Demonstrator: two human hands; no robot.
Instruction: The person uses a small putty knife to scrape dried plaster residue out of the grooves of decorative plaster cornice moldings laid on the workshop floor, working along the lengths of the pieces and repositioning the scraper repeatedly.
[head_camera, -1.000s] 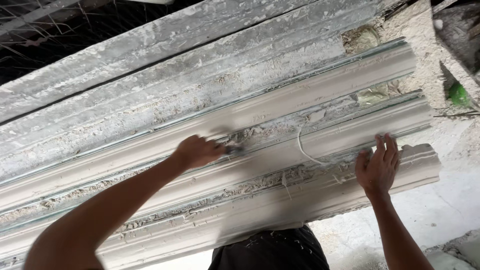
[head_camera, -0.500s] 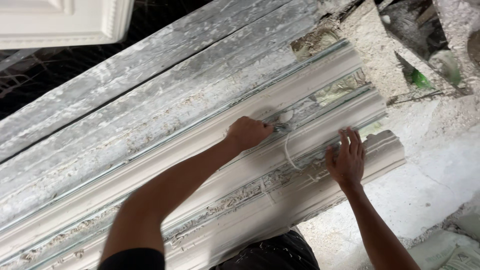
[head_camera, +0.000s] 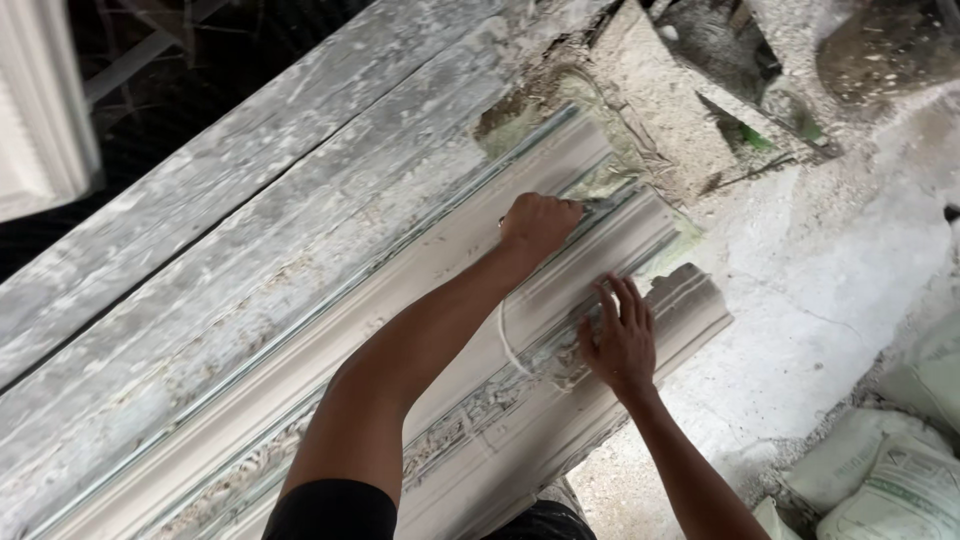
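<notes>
Left hand (head_camera: 540, 222) fisted, arm outstretched; right hand (head_camera: 620, 340) flat, fingers spread, palm down.

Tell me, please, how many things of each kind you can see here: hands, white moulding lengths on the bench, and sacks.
Hands: 2, left hand and right hand
White moulding lengths: 2
Sacks: 3
Total: 7

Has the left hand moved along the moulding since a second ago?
Yes. The left hand has slid along the white moulding toward its far end, judged against that end: it was near mid-length before and now sits close to it.
</notes>
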